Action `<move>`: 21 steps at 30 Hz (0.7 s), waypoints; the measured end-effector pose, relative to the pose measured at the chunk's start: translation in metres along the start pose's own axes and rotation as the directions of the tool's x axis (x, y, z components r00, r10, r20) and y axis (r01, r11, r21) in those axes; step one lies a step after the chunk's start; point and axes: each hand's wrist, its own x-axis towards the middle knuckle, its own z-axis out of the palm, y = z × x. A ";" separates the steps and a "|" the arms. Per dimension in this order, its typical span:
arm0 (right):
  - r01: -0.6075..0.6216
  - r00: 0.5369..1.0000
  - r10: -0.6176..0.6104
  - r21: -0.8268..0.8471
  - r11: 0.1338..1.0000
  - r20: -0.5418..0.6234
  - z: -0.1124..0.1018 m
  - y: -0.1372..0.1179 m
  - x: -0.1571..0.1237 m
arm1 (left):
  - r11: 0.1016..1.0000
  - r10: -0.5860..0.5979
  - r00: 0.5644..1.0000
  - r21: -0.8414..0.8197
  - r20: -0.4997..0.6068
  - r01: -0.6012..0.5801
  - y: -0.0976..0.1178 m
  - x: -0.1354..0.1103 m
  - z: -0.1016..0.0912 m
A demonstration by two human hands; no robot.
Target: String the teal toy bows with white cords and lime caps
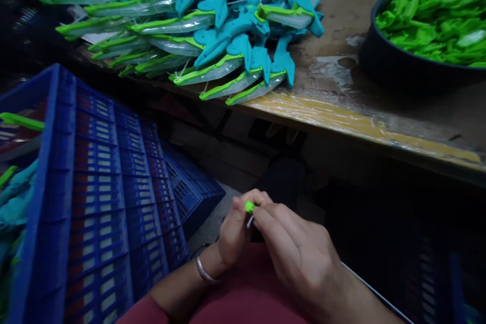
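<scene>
My left hand [234, 230], with a metal bangle on its wrist, is closed around a small bright green plastic piece [249, 206]. Only a bit of that piece shows between the fingers. From it a short end of white string [249, 221] sticks out. Close against it, my right hand [299, 243] is closed with its fingertips at the green piece and the string. More of the string seems to run out below the right wrist toward the lower right. Both hands are low in front of my body, below the table edge.
Teal and green plastic pieces with clear parts [228, 25] are piled on the table [334, 111], some overhanging its edge. A dark round tub [395, 58] of green pieces stands at the right. Blue crates [56, 162] are on the left, the nearest holding teal pieces [17, 197].
</scene>
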 end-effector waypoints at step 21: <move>-0.253 0.932 0.284 0.154 0.955 -0.227 -0.013 0.017 0.020 | 0.945 0.074 0.996 0.322 -0.048 -0.055 0.014 0.016 -0.017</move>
